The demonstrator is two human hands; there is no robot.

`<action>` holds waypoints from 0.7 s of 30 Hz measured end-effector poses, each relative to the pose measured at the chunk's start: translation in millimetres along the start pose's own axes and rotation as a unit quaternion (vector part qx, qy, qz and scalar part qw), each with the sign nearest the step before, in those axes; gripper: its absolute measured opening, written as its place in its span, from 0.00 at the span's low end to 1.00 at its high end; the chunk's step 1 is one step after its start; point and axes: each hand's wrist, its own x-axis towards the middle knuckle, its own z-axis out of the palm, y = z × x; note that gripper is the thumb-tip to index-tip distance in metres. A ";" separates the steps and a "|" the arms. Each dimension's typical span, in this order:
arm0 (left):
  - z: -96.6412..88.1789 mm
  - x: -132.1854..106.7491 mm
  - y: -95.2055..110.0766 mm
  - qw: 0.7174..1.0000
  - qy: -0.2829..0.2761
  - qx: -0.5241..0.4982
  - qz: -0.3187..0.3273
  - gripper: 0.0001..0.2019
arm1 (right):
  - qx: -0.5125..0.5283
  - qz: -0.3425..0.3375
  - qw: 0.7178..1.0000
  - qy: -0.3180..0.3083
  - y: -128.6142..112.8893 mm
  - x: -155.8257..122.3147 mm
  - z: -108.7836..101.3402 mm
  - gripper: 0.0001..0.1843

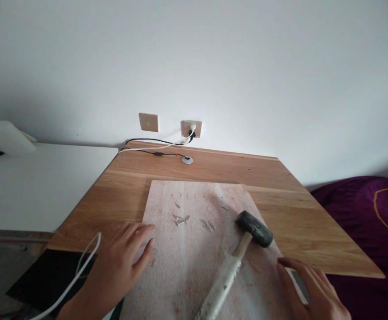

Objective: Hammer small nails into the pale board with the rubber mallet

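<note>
A whitish wooden board [187, 262] lies flat before me on the desk. My left hand [122, 255] reaches over its left edge, thumb and fingers apart, holding nothing. At the right edge is my right hand [315, 291], thumb and index finger curled together against the board's side. Between the hands rests a hammer with a black, mallet-like head [254, 229] and a white-wrapped handle [220, 286], touched by neither hand. Small silvery nails [180, 220] lie loose in a cluster, with several more nails [207, 225] to the right. A row of dark dots crosses the board's far end.
The wooden desktop [294, 213] runs back to a wall with a socket [197, 129] and cables [147, 149]. Beside my left wrist loops a white cable [77, 275]. A white table [57, 178] stands left; purple fabric [357, 204] lies right.
</note>
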 end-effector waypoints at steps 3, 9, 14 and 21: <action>6.5 27.6 0.5 0.997 -0.045 0.000 0.065 0.15 | 0.014 0.034 0.999 0.009 -13.1 2.6 3.0 0.20; 29.5 72.8 -10.2 0.972 -0.153 0.029 0.175 0.25 | 0.097 0.033 0.992 -0.075 -55.3 12.0 12.7 0.24; 37.6 91.1 -5.9 0.956 -0.203 0.061 0.201 0.18 | 0.094 0.023 0.988 -0.120 -81.5 24.3 22.2 0.26; 45.0 113.0 -4.4 0.962 -0.197 0.078 0.172 0.19 | 0.093 0.043 0.985 -0.138 -80.6 31.8 28.6 0.24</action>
